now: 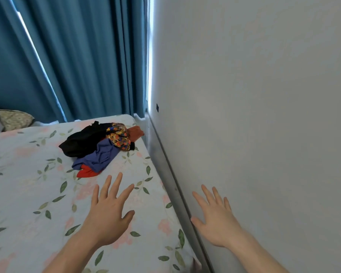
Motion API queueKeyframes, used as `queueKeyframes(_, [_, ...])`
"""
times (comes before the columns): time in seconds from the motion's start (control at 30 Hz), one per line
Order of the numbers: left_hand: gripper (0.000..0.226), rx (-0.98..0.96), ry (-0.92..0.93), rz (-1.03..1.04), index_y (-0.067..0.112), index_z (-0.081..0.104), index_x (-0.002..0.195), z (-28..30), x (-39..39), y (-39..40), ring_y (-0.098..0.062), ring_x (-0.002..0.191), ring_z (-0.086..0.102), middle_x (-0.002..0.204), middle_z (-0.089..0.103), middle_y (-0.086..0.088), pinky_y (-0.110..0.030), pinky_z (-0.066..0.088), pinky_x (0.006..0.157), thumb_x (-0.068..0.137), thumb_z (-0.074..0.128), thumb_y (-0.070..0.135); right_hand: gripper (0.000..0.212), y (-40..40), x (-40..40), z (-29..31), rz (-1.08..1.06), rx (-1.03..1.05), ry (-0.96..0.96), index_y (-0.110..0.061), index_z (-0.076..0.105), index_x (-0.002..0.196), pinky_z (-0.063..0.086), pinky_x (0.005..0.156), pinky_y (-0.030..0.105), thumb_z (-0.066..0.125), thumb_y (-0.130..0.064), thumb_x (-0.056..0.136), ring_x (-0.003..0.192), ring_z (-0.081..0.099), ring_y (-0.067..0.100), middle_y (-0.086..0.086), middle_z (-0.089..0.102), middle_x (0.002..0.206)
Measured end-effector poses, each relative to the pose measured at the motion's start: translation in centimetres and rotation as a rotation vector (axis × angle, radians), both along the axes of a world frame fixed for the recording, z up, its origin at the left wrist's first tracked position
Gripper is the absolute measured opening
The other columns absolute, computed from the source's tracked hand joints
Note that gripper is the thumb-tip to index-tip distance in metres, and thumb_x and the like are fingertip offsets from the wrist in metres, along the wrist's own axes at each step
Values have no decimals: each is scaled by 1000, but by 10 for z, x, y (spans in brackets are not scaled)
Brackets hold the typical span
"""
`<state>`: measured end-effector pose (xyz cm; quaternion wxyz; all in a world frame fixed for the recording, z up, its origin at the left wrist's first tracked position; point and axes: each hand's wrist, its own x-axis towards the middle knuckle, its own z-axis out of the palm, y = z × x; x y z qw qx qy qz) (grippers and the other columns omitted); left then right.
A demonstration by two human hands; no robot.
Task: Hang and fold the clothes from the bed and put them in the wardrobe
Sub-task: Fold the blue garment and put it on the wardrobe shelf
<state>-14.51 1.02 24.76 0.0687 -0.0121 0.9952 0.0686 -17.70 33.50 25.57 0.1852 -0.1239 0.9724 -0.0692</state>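
Floral cotton sheet, pale with green leaves and pink blossoms, covers the bed (pixel 37 194), which fills the lower left of the frame.

Clothes pile (pixel 100 146): one heap lying on the sheet at centre frame, near the bed's far right corner. Contents, as visible:
- black garment (pixel 83 142), largest item, on the left side of the heap;
- blue-violet garment (pixel 98 158), crumpled, at the front, touching the black one;
- red garment (pixel 88 173), a small part showing from under the blue-violet one at the near edge;
- patterned garment (pixel 119 136), orange and yellow print on dark ground, on the right of the heap;
- rust-orange garment (pixel 136 132), at the far right, closest to the bed's edge.

Left hand (pixel 108 215): lower centre of the frame, back of the hand up, fingers (pixel 114 186) straight and spread wide, holding nothing. It is held over the sheet just short of the pile, apart from the red garment; whether it touches the sheet cannot be told.

Right hand (pixel 215 219): lower right of the frame, fingers likewise straight and spread, holding nothing, seen against the wall (pixel 264 95).

Wall: plain pale grey, filling the right half of the frame.

Curtain (pixel 77 56): teal, pleated, upper left, with daylight at its right edge.

Pillow (pixel 12 119): patterned, at the left edge, beyond the bed's far side.
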Motion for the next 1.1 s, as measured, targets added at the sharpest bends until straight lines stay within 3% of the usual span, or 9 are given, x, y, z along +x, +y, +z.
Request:
queueKeyframes(0.3, [72,10,-89,400,51,0,160,-20,-22,62,-26,154,-30,158,-42,5,-52,-11,126,101,38,65,79,25,-134,-32,291,-43,-82,-39,-3,165,-7,127,55,41,-55,102,159,-19,29,-4,-18,173])
queueKeyframes(0.53, [75,4,-84,601,52,-3,159,-7,-15,98,-24,153,-32,157,-44,8,-51,-10,126,99,38,68,80,15,-189,-24,477,-65,-133,-37,1,166,-4,128,52,44,-55,102,159,-17,29,-4,-17,173])
queueKeyframes(1.1, [73,40,-78,702,55,3,158,-23,-35,52,-24,155,-26,153,-45,12,-51,-8,126,96,38,71,79,-42,-224,-19,586,-75,-99,-38,6,166,0,130,53,48,-53,101,160,-14,28,-5,-12,174])
